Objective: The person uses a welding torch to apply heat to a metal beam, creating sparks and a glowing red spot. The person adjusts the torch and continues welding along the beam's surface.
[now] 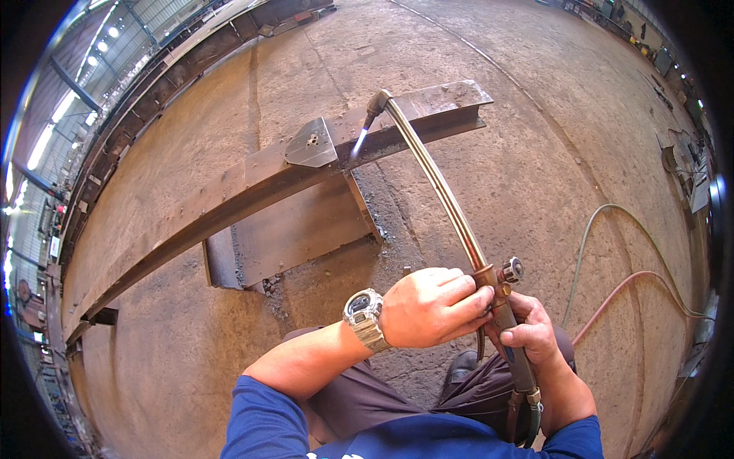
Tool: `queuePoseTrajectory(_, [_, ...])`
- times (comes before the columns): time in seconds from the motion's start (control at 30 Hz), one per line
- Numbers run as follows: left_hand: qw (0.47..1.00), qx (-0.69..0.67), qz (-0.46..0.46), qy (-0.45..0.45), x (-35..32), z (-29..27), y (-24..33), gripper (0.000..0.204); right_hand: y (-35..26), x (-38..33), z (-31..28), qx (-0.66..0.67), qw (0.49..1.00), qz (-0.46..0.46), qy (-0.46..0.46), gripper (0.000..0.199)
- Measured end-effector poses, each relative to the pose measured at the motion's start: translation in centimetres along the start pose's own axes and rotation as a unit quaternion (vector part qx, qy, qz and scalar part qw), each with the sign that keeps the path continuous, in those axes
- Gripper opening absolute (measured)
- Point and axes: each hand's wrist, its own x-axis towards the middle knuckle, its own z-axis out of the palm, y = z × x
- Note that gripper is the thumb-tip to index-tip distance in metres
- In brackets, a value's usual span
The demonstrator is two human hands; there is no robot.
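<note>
Torch (443, 187) lies slanted across my view, its handle between my hands over my lap and its long tubes running out toward 11 o'clock. My right hand (530, 330) has hold of the handle, thumb along the near side and fingers curled round the far side, partly hidden. My left hand (437, 307) comes across from 9 o'clock, its fingers bent and nearly closed, the tips against the torch body just beside the round knob (514, 268); I cannot tell whether they pinch a part there. A watch (365, 317) sits on my left wrist.

At the torch's far end the bent head points down toward 7 o'clock, and a blue-white flame (359, 142) comes from it at the beam (222, 199), just beside a dark plate (307, 151) with small holes. Beyond that plate the beam stretches away toward 9 o'clock, its other end toward 12. A wide steel stub (306, 226) stands against its near side, at 10 o'clock from my hands. On the concrete floor (535, 153), a green hose (609, 206) and a red hose (623, 283) curve at 2 to 3 o'clock. My dark shoe (460, 369) shows at 7.
</note>
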Motion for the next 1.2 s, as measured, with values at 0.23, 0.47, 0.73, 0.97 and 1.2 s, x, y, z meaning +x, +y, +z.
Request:
queuePoseTrajectory(0.23, [1.0, -0.005, 0.006, -0.002, 0.1, -0.1, -0.2, 0.034, -0.1, 0.3, 0.1, -0.006, 1.0, -0.003, 0.009, 0.074])
queuePoseTrajectory(0.47, [1.0, -0.006, 0.009, -0.001, 0.1, 0.0, -0.2, 0.034, 0.0, 0.1, -0.3, -0.02, 1.0, 0.004, 0.001, 0.076])
queuePoseTrajectory(0.73, [0.993, -0.043, -0.084, 0.063, 1.8, -1.9, -1.1, 0.033, -1.3, 0.6, 2.0, 0.005, 1.0, -0.007, -0.019, 0.082])
queuePoseTrajectory(0.97, [0.989, -0.025, -0.108, -0.098, 5.8, -1.9, -2.7, 0.027, -0.3, 1.1, 1.8, 0.038, 0.998, -0.041, -0.021, 0.079])
queuePoseTrajectory(1.2, [0.981, -0.08, -0.087, -0.156, 6.2, -1.1, -2.3, 0.037, 0.2, 1.0, 0.7, 0.035, 0.998, -0.041, -0.017, 0.075])
